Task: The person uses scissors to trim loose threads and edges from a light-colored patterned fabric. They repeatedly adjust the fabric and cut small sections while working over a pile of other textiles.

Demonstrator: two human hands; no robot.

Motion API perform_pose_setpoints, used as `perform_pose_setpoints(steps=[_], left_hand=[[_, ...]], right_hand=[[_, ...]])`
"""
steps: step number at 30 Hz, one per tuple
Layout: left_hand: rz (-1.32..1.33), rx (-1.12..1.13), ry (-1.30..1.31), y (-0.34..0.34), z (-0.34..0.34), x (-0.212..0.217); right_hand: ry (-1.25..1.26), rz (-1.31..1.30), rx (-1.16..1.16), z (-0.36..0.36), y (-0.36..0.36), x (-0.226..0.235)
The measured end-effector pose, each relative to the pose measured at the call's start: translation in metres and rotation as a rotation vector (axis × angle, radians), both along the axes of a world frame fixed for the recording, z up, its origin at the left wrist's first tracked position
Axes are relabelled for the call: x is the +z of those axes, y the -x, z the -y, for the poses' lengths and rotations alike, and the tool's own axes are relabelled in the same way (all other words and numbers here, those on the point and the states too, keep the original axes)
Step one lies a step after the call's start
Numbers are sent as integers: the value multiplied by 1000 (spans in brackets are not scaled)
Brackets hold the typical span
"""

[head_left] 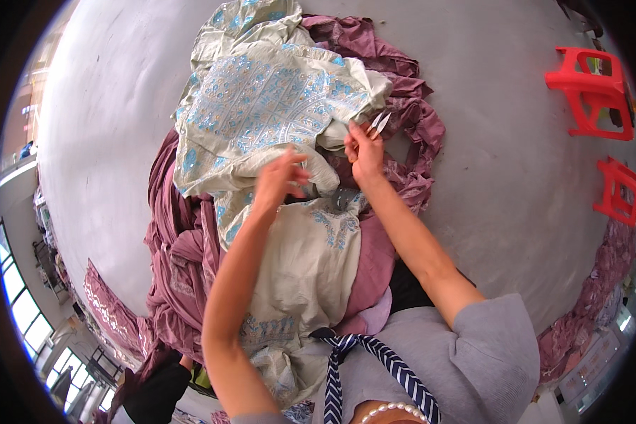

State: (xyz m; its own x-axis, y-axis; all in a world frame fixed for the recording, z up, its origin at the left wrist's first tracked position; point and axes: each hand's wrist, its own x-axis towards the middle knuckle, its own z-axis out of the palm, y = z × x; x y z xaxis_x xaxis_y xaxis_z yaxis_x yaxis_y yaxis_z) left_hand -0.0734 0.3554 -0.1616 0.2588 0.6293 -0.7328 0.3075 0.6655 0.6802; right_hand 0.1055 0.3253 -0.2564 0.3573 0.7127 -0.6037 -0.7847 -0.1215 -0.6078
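A pale green garment [261, 99] with blue and silver embroidery lies bunched across the middle, part of it reaching down onto my lap. My right hand [364, 152] is closed around small thread snips [380, 122], whose blades point up and away at the garment's right edge. The fingertips are close to the pale cloth; whether they also pinch it I cannot tell. Over a fold to the left, my left hand [281, 177] is blurred by motion, its fingers apart and nothing seen in them. Mauve cloth [184, 247] lies beneath and around the green garment.
The pile rests on a wide grey surface [502, 177]. Two red plastic stools [592, 92] [620, 191] stand at the right. More mauve fabric [593, 304] hangs along the right edge. At lower left is another person's dark-clothed body [155, 389].
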Motion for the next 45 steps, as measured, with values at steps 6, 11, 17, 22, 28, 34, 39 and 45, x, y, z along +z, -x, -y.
perform_pose_setpoints(steps=[6, 11, 17, 22, 28, 34, 39, 45], left_hand=[[45, 205, 141, -55, -6, -37], [513, 628, -146, -51, -14, -22], [741, 779, -183, -30, -32, 12], [772, 719, -173, -21, -30, 25], [790, 647, -159, -8, -20, 34], [846, 690, -195, -9, -15, 78], [713, 683, -351, 18, -5, 132], [741, 694, -399, 16, 61, 202]], right_hand=[[-97, 213, 32, 23, 45, 66], [-138, 642, 255, 40, 43, 60], [-262, 1109, 273, -5, 4, 75], [-203, 882, 632, -6, -3, 40], [-454, 785, 406, 0, -8, 83], [-423, 1024, 462, -9, -4, 89], [-516, 982, 397, -7, -28, 161], [-748, 928, 353, 11, -39, 238]])
